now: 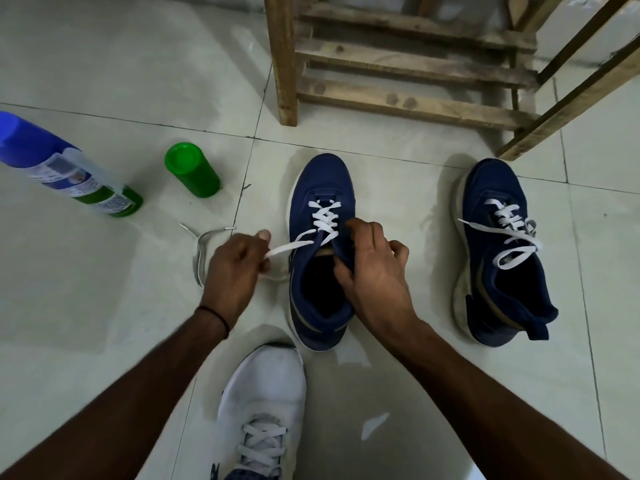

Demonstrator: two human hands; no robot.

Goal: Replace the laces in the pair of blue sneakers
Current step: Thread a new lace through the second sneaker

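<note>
Two blue sneakers stand on the tiled floor. The near one [320,188] in the middle has a white lace [323,218] crossed through its eyelets. My left hand [235,268] pinches the lace's left end, pulled out sideways from the shoe. My right hand [372,268] grips the right side of the shoe's collar beside the tongue, fingers curled over the edge. The second blue sneaker [498,251] stands to the right, laced in white with a loose loop on top. A loose grey-white lace [202,247] lies on the floor left of my left hand.
A green cap [192,169] and a blue-and-green spray can [65,168] stand at the left. A wooden slatted rack [408,60] rises behind the sneakers. A white shoe [266,393] on my foot is at the bottom centre.
</note>
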